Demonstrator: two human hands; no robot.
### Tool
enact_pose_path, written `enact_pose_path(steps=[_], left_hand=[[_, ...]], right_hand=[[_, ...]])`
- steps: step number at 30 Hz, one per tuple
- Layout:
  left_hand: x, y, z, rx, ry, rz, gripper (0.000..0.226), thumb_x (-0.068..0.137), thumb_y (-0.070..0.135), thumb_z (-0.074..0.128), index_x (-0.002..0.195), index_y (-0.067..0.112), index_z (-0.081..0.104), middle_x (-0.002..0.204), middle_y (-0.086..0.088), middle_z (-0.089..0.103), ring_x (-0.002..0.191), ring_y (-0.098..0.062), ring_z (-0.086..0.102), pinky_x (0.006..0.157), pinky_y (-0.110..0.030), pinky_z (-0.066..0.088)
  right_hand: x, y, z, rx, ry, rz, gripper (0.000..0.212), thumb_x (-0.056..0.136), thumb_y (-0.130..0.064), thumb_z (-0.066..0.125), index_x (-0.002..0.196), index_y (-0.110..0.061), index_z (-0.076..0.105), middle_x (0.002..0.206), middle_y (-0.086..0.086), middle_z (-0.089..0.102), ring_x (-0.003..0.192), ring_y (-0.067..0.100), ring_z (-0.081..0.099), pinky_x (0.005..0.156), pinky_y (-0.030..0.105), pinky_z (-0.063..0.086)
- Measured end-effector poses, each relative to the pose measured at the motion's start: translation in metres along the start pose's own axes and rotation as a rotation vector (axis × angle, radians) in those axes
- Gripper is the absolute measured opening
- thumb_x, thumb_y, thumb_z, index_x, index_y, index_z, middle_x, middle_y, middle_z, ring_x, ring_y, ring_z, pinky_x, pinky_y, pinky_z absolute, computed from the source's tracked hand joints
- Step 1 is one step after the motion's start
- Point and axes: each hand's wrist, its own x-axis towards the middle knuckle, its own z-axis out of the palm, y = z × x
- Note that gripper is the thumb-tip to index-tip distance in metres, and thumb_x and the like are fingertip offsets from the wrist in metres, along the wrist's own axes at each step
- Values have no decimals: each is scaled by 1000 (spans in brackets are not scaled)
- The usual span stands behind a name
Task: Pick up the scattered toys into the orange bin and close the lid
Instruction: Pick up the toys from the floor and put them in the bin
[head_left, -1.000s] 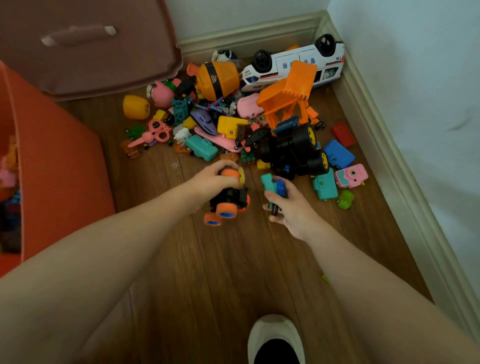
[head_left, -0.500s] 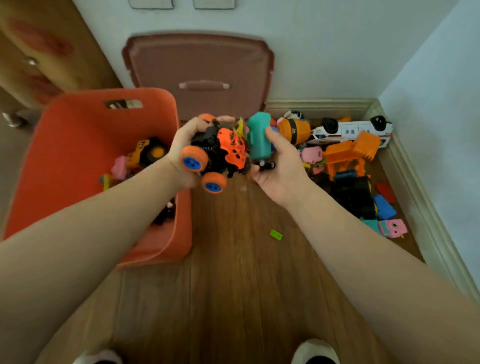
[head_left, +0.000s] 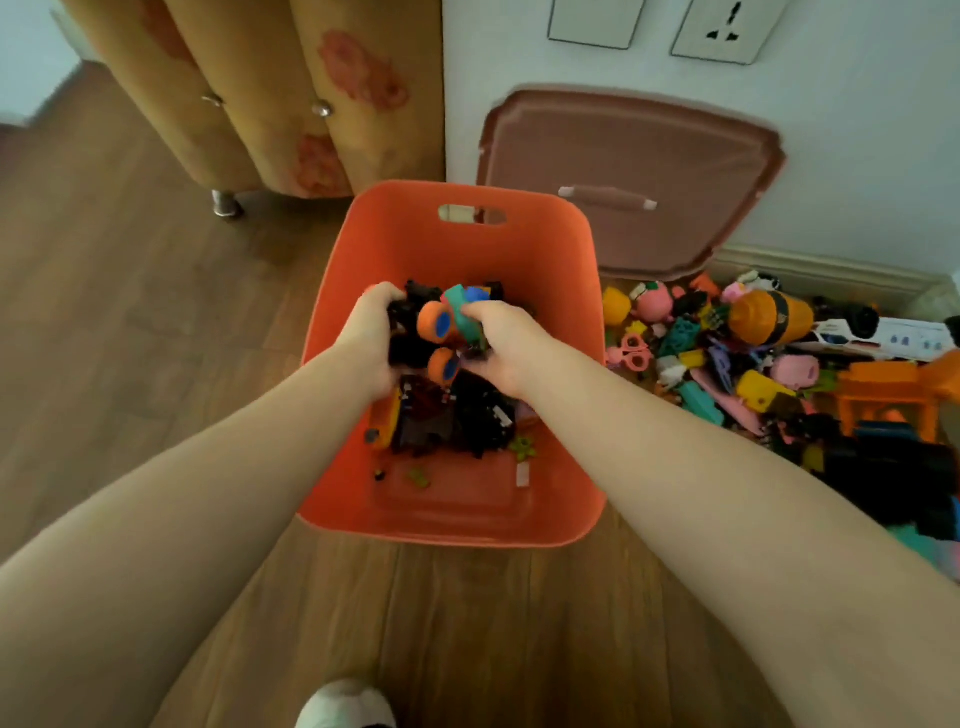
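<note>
While both forearms are extended over the open orange bin (head_left: 457, 514), the left hand (head_left: 370, 338) is closed around a black toy truck with orange wheels (head_left: 434, 332), which is held just above the toys already lying in the bin. Two of the truck's wheels, orange with blue hubs, are turned toward the camera and lie between the two hands. The right hand (head_left: 506, 345) is closed around a teal toy (head_left: 462, 312), whose upper end projects past the fingers and touches the truck; a small blue piece (head_left: 477, 294) is seen just beside it, and whether it belongs to the teal toy cannot be told. Dark toys (head_left: 457, 415) are heaped in the middle of the bin, directly below both hands. A brown lid (head_left: 628, 156) is leaned upright against the wall behind the bin, apart from it. Scattered toys (head_left: 753, 364) are piled on the wooden floor (head_left: 130, 312) to the right of the bin, among them pink scissors (head_left: 629, 353), an orange mixer drum (head_left: 769, 317) and an orange loader (head_left: 893, 389). A white shoe (head_left: 345, 704) is visible at the lower edge.
</note>
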Motion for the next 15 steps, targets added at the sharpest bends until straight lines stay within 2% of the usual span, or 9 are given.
enact_pose_path(steps=[1,3,5,7,9,11,12,13,15], left_hand=[[2,-3,0,-12,47,35,16,83,31,52,88,16,57,78,-2,54,64,-17,54,55,-25,47],[12,-10,-4,-50,32,78,49,75,31,62,120,14,55,89,-3,61,68,-17,58,55,-25,48],[16,-17,-4,88,0,124,77,70,27,65,142,20,39,118,-4,59,88,-19,59,73,-28,48],[15,-25,-4,329,-1,289,78,80,8,61,148,24,25,139,0,41,120,-17,46,94,-25,38],[17,-32,-5,728,1,485,76,83,-3,56,148,21,24,150,1,29,137,-16,29,105,-19,26],[25,-38,-6,1225,9,546,72,85,5,60,147,23,28,158,0,16,145,-20,10,117,-33,11],[25,-40,-5,1400,12,529,70,86,12,61,146,25,28,159,1,10,146,-21,3,118,-39,4],[25,-43,-3,1488,21,529,69,88,16,60,147,26,25,160,2,5,147,-21,-1,117,-41,0],[17,-49,5,1524,47,642,75,87,8,55,150,23,15,160,2,-1,146,-20,-7,118,-40,-3]], right_hand=[[7,3,1,-32,20,-24,48,90,-15,53,136,-12,40,134,14,47,113,30,51,78,38,52],[17,9,-1,-98,60,-87,62,86,-12,53,144,-20,32,143,9,42,125,30,45,92,42,45],[17,12,-11,-196,106,-157,61,90,-8,47,146,-24,29,146,4,37,132,25,38,103,38,35],[15,13,-27,-302,120,-211,50,94,-7,43,142,-18,40,146,6,40,133,24,38,102,31,33],[11,15,-40,-360,125,-245,43,94,-4,42,134,-14,50,142,9,45,132,24,40,96,26,32],[7,18,-47,-411,120,-259,43,92,1,40,130,-14,54,141,9,47,132,23,41,94,24,31],[5,19,-50,-439,119,-267,45,91,3,39,129,-15,55,141,8,47,131,22,41,94,24,31],[3,20,-54,-469,113,-277,47,90,5,39,129,-15,56,141,8,47,132,21,41,95,24,31],[-2,20,-60,-527,97,-317,50,89,8,38,131,-13,54,142,7,47,134,19,40,101,23,31]])
